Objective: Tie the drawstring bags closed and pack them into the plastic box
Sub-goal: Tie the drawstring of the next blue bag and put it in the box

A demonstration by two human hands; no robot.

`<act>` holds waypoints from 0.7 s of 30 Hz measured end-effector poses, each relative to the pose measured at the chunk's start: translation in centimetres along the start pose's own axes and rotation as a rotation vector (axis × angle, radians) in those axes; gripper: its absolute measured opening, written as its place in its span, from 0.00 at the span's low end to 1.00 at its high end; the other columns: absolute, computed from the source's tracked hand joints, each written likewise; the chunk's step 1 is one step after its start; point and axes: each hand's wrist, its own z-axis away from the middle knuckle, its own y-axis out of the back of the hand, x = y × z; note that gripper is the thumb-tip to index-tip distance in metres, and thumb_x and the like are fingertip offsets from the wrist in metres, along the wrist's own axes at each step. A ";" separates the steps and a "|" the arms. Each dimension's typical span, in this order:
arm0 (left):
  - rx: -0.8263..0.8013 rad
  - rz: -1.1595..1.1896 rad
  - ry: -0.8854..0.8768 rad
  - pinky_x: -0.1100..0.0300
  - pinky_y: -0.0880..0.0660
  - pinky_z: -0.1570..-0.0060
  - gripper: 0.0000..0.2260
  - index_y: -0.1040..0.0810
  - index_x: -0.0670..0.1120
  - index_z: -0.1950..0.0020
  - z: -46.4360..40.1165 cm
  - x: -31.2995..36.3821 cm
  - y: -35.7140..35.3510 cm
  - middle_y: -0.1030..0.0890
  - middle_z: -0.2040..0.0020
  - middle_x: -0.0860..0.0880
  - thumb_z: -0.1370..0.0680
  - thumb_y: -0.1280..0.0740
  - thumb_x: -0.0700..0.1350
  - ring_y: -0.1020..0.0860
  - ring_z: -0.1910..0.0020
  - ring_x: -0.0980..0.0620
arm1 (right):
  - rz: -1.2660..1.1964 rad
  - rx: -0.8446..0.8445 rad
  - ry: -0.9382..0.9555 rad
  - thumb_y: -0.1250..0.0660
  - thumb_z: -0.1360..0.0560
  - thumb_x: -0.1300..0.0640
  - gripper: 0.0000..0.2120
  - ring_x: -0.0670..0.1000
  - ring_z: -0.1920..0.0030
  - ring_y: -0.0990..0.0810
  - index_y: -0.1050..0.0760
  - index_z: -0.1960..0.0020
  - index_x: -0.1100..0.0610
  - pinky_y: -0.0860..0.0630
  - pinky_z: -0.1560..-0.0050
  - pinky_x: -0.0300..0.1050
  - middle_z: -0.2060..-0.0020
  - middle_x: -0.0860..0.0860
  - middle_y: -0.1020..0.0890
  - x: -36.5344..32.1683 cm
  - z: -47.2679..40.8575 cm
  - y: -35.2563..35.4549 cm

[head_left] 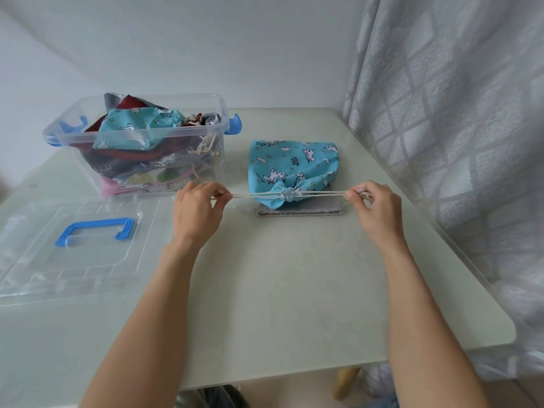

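We see the left hand (pixel 197 208) with fingers curled in tight, thumb and fingertips pinching the left ends of the drawstring (pixel 253 195). The right hand (pixel 374 205) mirrors it, fingers curled, thumb and forefinger pinching the right ends of the cord. Neither hand has any straight or spread fingers. The cord runs taut and level between the two hands, doubled strands on each side.

Both forearms reach in from the near edge of the table (pixel 294 275), angled slightly inward, wrists raised a little, backs of the hands facing up toward us. The hands sit well apart, one either side of the bag's neck.

The blue unicorn-print bag (pixel 291 166) lies at the middle of the table toward the far edge, its mouth gathered into a tight pucker on the cord line, pointing at us. It rests on top of a flat grey bag (pixel 300 209), whose near edge shows just below the cord.

The clear plastic box (pixel 132 142) stands at the far left corner area of the table, lid off, blue latches at its ends, piled with fabric bags. A second blue unicorn bag (pixel 135 128) lies on top of that pile, already cinched. The clear lid (pixel 73 245) with its blue handle lies flat at the left edge, just in front of the box. A patterned curtain (pixel 456 128) hangs along the right edge.
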 end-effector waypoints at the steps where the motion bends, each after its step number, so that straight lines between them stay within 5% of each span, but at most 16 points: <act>1: 0.015 -0.021 0.028 0.54 0.33 0.56 0.04 0.18 0.45 0.56 0.1 0.0 -0.1 0.16 0.57 0.46 0.26 0.31 0.44 0.25 0.57 0.42 | 0.002 -0.002 -0.019 0.31 0.26 0.60 0.05 0.55 0.56 0.23 0.20 0.56 0.63 0.34 0.58 0.38 0.58 0.56 0.17 0.0 0.1 -0.1; 5: -0.034 0.057 0.114 0.59 0.34 0.58 0.04 0.18 0.46 0.55 0.4 0.0 0.2 0.16 0.57 0.48 0.27 0.29 0.46 0.23 0.57 0.47 | -0.115 -0.082 -0.137 0.29 0.27 0.58 0.05 0.48 0.58 0.22 0.19 0.55 0.60 0.33 0.61 0.23 0.60 0.49 0.18 -0.1 0.1 0.0; 9: -0.075 0.434 0.300 0.65 0.30 0.58 0.09 0.20 0.51 0.46 0.0 1.3 1.5 0.19 0.54 0.56 0.24 0.33 0.49 0.25 0.60 0.62 | -0.204 -0.129 -0.062 0.36 0.23 0.56 0.11 0.40 0.53 0.23 0.22 0.42 0.56 0.33 0.54 0.22 0.50 0.45 0.20 -1.4 -0.5 0.4; 11: -0.039 0.694 0.358 0.69 0.29 0.58 0.09 0.20 0.51 0.45 -0.4 2.5 2.6 0.18 0.54 0.57 0.22 0.37 0.45 0.24 0.58 0.63 | -0.234 -0.161 0.015 0.39 0.21 0.60 0.12 0.34 0.60 0.24 0.22 0.41 0.57 0.32 0.56 0.23 0.51 0.46 0.19 -3.5 -1.1 -0.1; 16: 0.000 0.989 0.302 0.69 0.27 0.54 0.09 0.20 0.48 0.45 -0.7 3.3 5.1 0.15 0.55 0.55 0.21 0.38 0.42 0.20 0.54 0.58 | -0.254 -0.408 0.058 0.39 0.23 0.62 0.07 0.47 0.72 0.27 0.28 0.47 0.52 0.27 0.64 0.42 0.64 0.46 0.18 -10.2 -2.2 -3.5; 21: 0.055 1.104 0.252 0.71 0.27 0.54 0.08 0.21 0.44 0.46 -0.8 3.4 5.8 0.15 0.58 0.56 0.23 0.35 0.37 0.18 0.53 0.60 | -0.392 -0.598 0.017 0.34 0.24 0.61 0.05 0.46 0.75 0.26 0.29 0.57 0.54 0.34 0.72 0.31 0.63 0.48 0.16 -14.9 -2.1 -7.3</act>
